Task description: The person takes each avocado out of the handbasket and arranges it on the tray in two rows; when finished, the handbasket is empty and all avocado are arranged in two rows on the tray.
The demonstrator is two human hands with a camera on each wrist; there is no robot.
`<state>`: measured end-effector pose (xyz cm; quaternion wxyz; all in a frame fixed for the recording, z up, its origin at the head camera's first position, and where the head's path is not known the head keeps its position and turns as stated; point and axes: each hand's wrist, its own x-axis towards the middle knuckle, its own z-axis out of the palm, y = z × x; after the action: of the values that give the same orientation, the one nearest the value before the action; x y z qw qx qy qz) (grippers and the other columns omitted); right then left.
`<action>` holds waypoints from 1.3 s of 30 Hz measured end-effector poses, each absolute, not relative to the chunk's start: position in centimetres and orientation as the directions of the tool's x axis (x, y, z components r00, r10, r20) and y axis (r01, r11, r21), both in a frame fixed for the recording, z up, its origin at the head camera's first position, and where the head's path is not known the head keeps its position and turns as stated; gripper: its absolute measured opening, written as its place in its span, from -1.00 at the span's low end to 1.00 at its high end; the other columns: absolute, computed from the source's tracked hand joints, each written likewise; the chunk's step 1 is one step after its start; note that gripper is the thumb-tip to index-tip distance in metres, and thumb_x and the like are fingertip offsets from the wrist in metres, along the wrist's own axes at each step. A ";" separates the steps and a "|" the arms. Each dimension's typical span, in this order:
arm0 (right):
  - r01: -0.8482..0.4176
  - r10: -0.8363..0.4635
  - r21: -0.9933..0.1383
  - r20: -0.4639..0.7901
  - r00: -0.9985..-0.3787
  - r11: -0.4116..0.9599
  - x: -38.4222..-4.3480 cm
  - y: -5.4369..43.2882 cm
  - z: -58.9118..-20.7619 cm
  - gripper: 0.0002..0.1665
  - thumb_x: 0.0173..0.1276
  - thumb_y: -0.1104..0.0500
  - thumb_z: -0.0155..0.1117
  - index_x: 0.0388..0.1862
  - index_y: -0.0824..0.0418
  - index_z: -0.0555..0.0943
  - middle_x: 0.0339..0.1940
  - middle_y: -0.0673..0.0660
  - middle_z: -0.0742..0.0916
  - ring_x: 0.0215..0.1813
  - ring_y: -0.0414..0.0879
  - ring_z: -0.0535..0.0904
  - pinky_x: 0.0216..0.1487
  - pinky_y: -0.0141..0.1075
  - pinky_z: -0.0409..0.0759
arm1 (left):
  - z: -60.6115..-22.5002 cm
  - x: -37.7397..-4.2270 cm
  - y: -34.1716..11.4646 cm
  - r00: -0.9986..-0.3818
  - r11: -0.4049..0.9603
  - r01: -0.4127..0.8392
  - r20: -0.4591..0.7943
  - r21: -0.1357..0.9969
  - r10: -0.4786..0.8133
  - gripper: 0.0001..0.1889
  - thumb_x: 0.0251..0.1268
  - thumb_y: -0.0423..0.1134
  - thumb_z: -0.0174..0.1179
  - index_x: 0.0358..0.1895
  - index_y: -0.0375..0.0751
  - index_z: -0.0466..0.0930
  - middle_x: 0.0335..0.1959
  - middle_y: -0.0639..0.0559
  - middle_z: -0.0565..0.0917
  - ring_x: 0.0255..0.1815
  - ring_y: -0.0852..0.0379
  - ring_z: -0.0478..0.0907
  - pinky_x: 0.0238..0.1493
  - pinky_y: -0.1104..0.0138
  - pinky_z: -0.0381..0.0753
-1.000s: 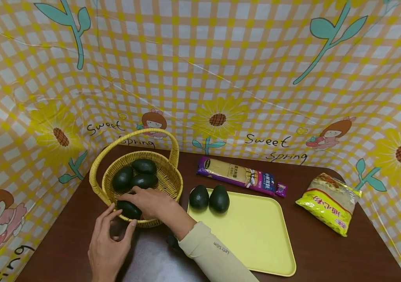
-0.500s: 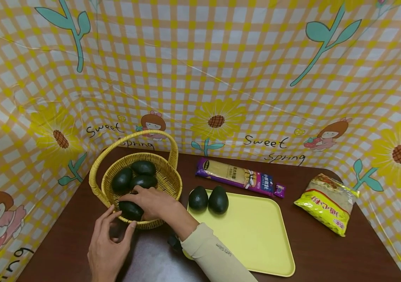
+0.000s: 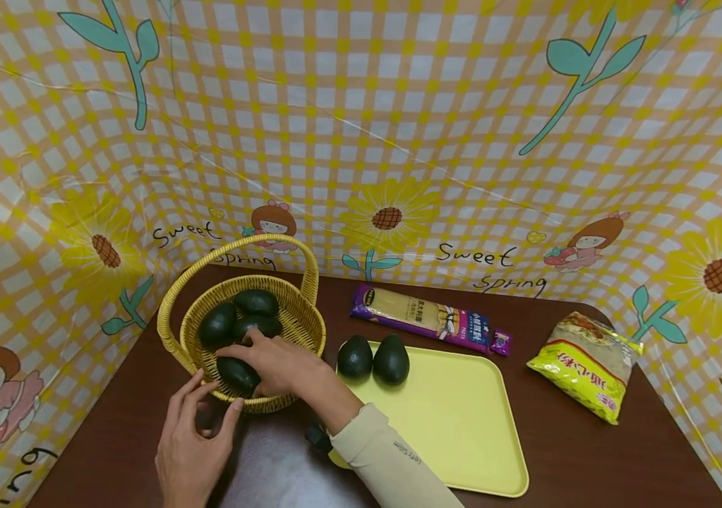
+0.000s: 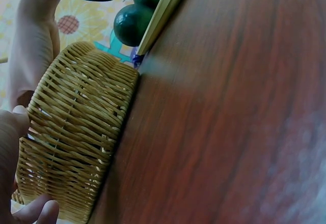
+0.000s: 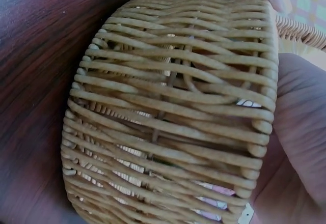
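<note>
A yellow wicker basket (image 3: 319, 331) stands at the left of the table with several dark green avocados in it. My right hand (image 3: 284, 363) reaches over its near right rim and grips the nearest avocado (image 3: 236, 375), thumb and fingers on either side. Behind that hand another avocado (image 3: 259, 326) is partly covered. My left hand (image 3: 192, 437) holds the basket's near left side, with thumb and fingertips at the rim. In the left wrist view the left thumb (image 4: 20, 113) lies at the rim and the fingertips (image 4: 47, 211) touch the woven wall.
Right of the basket is a yellow tray (image 3: 462, 423) with two avocados (image 3: 373, 360) at its far left corner. Behind it lies a purple pasta packet (image 3: 420, 317), and at the far right a yellow food bag (image 3: 586, 367). A checked cloth (image 3: 361, 127) hangs behind.
The avocado in my right hand has shifted slightly right, away from the basket's left rim. My left hand stays at the rim.
</note>
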<state>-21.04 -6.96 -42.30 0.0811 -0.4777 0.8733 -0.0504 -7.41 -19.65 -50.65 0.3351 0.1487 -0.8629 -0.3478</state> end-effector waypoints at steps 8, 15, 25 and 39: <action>-0.799 -0.826 -0.217 -0.084 -0.557 0.561 -21.4 -6.1 -42.3 0.08 0.33 0.06 0.68 0.71 -0.31 0.31 0.56 0.15 0.47 -0.07 0.02 0.74 -0.03 -0.29 0.73 | -50.4 -7.3 -19.5 -0.733 0.718 -0.043 0.466 0.695 -0.496 -0.51 0.20 -0.11 0.66 0.17 -0.14 0.76 0.40 -0.01 0.63 -0.17 -0.04 0.74 -0.51 0.38 0.65; -0.784 -0.814 -0.235 -0.068 -0.577 0.575 -21.4 -5.3 -41.9 0.09 0.33 0.05 0.68 0.72 -0.29 0.30 0.54 0.13 0.47 -0.04 -0.03 0.75 -0.04 -0.32 0.72 | -50.5 -7.3 -19.5 -0.731 0.716 -0.047 0.465 0.696 -0.500 -0.51 0.20 -0.12 0.66 0.17 -0.13 0.76 0.40 -0.02 0.62 -0.14 -0.06 0.73 -0.51 0.38 0.65; -0.747 -0.784 -0.295 -0.014 -0.621 0.596 -21.2 -3.9 -41.4 0.13 0.32 -0.01 0.69 0.74 -0.30 0.26 0.59 0.14 0.44 -0.23 -0.10 0.69 -0.34 -0.39 0.61 | -50.6 -7.3 -19.4 -0.728 0.714 -0.049 0.464 0.699 -0.505 -0.51 0.21 -0.10 0.66 0.17 -0.12 0.77 0.40 -0.01 0.62 -0.13 -0.06 0.74 -0.50 0.39 0.65; -0.756 -0.773 -0.318 0.099 -0.626 0.572 -21.1 -2.2 -41.6 0.11 0.33 0.00 0.68 0.74 -0.20 0.26 0.56 0.21 0.45 -0.48 -0.21 0.53 -0.52 -0.44 0.48 | -50.5 -7.1 -19.4 -0.724 0.710 -0.048 0.466 0.703 -0.510 -0.51 0.20 -0.11 0.66 0.17 -0.12 0.77 0.41 0.00 0.62 -0.10 -0.06 0.73 -0.47 0.55 0.57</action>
<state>-21.08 -2.17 -41.56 0.0253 -0.4315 0.8862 -0.1670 -7.12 -19.36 -50.48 0.3348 0.1616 -0.8618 -0.3450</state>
